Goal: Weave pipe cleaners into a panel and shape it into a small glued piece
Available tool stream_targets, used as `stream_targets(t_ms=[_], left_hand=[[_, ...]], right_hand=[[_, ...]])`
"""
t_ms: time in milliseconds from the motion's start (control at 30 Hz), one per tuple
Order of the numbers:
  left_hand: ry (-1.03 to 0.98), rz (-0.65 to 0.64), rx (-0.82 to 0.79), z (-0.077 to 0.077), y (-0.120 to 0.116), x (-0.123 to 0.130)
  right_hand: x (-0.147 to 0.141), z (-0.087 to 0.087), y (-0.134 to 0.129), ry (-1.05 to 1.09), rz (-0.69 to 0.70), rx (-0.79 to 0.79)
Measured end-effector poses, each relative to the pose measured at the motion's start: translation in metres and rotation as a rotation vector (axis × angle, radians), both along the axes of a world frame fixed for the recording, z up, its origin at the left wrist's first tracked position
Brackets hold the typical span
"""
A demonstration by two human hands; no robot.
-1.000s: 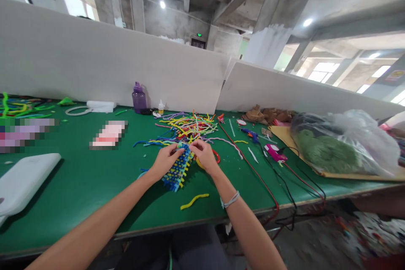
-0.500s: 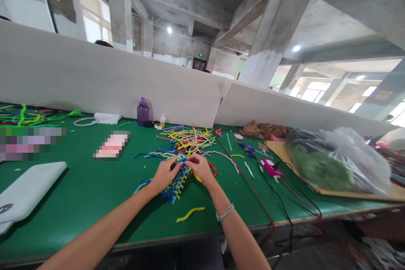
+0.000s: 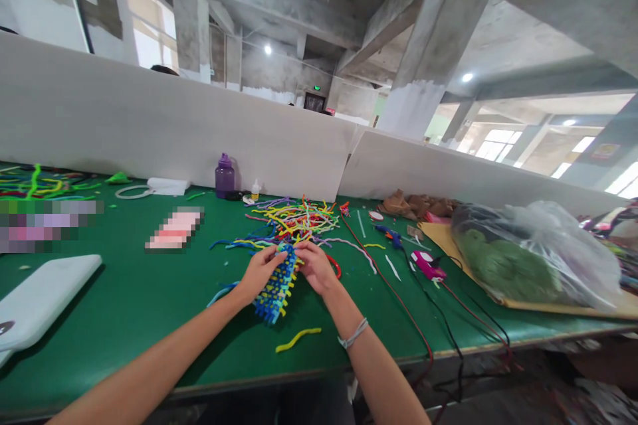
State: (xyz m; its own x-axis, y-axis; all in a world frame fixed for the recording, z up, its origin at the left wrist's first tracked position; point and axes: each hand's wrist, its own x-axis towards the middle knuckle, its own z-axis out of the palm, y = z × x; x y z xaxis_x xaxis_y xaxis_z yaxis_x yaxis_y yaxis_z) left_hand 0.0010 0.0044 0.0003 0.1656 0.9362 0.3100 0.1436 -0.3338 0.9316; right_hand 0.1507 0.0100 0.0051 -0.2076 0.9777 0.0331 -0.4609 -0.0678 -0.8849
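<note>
Shifted slightly since the earlier frame, the right hand is at the woven piece, its grip unclear. Inside the bench's front edge, the left hand pinches that piece's far end.

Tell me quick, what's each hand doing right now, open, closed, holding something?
Left hand: closed, pinching the blue-and-yellow woven piece near its top.
Right hand: fingers bent at its upper edge; grip cannot be told.

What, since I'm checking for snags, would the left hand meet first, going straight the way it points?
The weave, which the left hand holds; beyond it, probably the right hand, though depth is unclear.
</note>
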Motion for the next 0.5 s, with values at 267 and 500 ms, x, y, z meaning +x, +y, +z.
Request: stream_targets(t_ms=[267,500], left_hand=[[0.054,0.056,0.042,0.0009,-0.0015,-0.0009],[0.067,0.053,0.016,-0.0003,0.0022,-0.0018]], right_hand=[[-0.0006,0.0048,-0.0018,-0.138,-0.107,0.070],[0.0019,0.0090,-0.0048,-0.450,-0.188,0.377]])
